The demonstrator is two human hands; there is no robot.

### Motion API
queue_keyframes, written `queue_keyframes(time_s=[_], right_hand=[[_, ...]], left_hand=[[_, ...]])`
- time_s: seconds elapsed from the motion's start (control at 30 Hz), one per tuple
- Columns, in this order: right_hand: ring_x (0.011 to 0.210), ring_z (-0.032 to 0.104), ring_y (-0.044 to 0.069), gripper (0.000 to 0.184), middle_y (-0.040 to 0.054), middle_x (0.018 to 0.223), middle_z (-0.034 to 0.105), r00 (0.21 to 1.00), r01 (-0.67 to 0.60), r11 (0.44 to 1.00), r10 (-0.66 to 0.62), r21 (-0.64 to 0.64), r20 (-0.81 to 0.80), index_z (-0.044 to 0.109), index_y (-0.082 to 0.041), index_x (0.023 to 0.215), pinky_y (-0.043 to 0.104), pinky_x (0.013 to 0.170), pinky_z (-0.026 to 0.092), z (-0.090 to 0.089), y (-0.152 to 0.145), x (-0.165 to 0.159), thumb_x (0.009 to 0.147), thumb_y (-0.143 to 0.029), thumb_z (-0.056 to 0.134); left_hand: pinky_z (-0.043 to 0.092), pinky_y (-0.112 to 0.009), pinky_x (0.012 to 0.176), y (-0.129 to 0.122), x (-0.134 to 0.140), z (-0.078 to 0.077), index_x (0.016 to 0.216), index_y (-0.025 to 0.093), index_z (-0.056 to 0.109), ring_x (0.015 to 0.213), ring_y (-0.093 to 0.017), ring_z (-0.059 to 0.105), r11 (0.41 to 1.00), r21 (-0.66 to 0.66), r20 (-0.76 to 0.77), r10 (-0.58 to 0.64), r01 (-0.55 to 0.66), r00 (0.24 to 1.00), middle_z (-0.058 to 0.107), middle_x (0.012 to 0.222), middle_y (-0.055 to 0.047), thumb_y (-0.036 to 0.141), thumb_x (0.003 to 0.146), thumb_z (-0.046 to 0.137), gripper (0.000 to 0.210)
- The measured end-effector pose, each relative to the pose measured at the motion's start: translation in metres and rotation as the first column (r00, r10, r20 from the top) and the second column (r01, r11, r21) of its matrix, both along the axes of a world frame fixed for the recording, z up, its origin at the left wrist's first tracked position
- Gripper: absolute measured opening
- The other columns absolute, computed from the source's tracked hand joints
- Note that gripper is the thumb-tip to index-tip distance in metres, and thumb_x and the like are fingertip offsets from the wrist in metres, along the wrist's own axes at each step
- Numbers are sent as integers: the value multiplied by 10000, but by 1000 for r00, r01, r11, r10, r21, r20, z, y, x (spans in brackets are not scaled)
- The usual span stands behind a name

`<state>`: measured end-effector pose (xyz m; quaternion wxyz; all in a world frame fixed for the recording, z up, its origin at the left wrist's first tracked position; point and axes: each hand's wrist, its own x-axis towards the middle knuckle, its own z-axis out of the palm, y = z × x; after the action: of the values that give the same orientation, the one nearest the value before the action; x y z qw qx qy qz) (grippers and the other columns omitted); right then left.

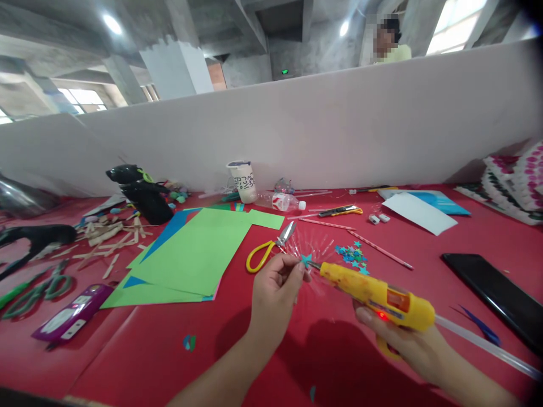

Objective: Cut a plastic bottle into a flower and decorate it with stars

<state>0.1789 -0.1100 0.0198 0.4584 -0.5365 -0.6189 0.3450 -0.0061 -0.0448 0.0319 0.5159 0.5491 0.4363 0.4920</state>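
My left hand (276,294) is closed in a pinch on a small teal star (306,259) above the red table. My right hand (394,333) grips a yellow hot glue gun (373,291) with a red light lit on its side. The gun's metal nozzle is at the star; whether they touch, I cannot tell. A clear glue stick (487,345) sticks out of the gun's rear. Thin clear strands (314,243) fan out around my left fingertips. Just beyond lie scissors with yellow handles (261,255) and a pile of small star sequins (352,255).
Green paper sheets (199,249) cover the left middle. Along the back stand a black bottle (144,195), a white cup (241,181) and a lying plastic bottle (280,202). A box cutter (339,211), striped straws (382,249) and a black phone (492,291) lie rightward. A person (392,42) is behind the partition.
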Motion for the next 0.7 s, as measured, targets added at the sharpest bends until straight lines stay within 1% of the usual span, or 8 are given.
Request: queue_keyframes(time_s=[0.17,0.27,0.43,0.5,0.63,0.7], right_hand=[[522,580,221,181,15,584,628,997,61,998,-62,25,47,640,-278,654,315,496,492,-4,1,1,759,-422,608],[503,566,220,180,18,571,624,997,58,998,-59,21,57,646,-282,641,322,486,491,-4,0,0,734,-434,622],[501,571,196,196,-3,553,605,982,180,983,-179,-21,67,598,-256,629,294,488,508,0,-5,-5,728,-424,614],[502,587,197,208,-5,551,607,981,168,985,-164,-28,104,587,-246,625,288,491,518,2,-7,-5,736,-423,597],[578,644,214,185,9,623,669,978,156,988,-156,14,137,620,-253,681,298,588,551,4,-6,-4,750,-422,589],[594,658,220,195,19,653,690,976,159,987,-162,32,146,621,-256,684,299,586,558,2,-6,-3,757,-434,584]], left_hand=[[300,-175,396,-1,-1,-1,759,183,565,394,-39,366,1000,29,-36,9,-8,999,626,641,21,297,792,586,121],[305,-181,402,-2,-1,-1,758,183,570,400,-44,377,998,56,-67,16,-12,998,628,654,17,294,794,583,117],[334,-178,426,-3,-1,0,765,177,572,439,-56,417,993,114,-132,35,-20,991,626,673,12,295,813,564,128],[359,-178,451,-3,-1,-1,765,177,573,470,-64,441,989,147,-158,43,-20,987,616,667,15,292,819,560,127],[421,-196,543,-3,-2,-5,783,180,576,572,-94,517,975,222,-179,52,-11,982,606,680,9,285,832,552,118],[442,-212,594,-2,-3,-7,793,180,579,633,-113,558,966,258,-186,61,-11,981,610,699,2,279,838,547,113]])
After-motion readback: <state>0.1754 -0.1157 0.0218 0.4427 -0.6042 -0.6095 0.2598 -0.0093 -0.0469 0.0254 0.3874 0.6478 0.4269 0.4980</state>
